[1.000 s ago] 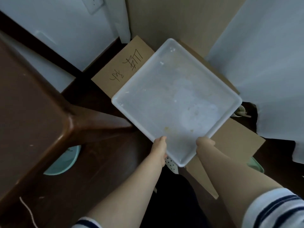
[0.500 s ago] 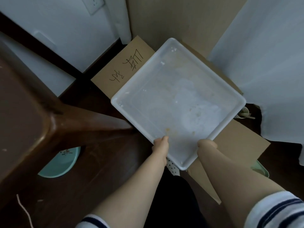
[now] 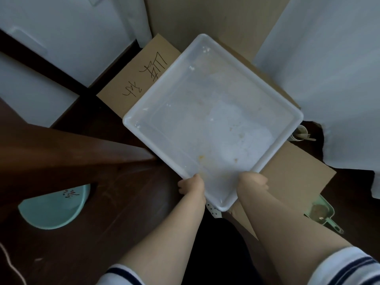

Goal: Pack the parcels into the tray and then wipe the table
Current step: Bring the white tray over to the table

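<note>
A square white plastic tray (image 3: 158, 99) is held in the air over the floor, turned like a diamond, with a few yellowish smears inside and nothing else in it. My left hand (image 3: 190, 187) grips the tray's near-left rim, thumb on top. My right hand (image 3: 254, 183) grips the near-right rim, its fingers curled under the edge. No parcels are in view. The dark brown table (image 3: 24, 153) fills the left side, only its corner and edge showing.
Flat cardboard (image 3: 144, 66) with handwriting lies on the dark floor under the tray. A teal basin (image 3: 51, 210) sits below the table edge. A green scoop (image 3: 320, 212) lies at the right. White cloth (image 3: 339, 79) hangs at the right; a white wall stands behind.
The tray has come slightly nearer and lower in view with both hands still on its rim. The table corner has slid left, and more of the teal basin shows.
</note>
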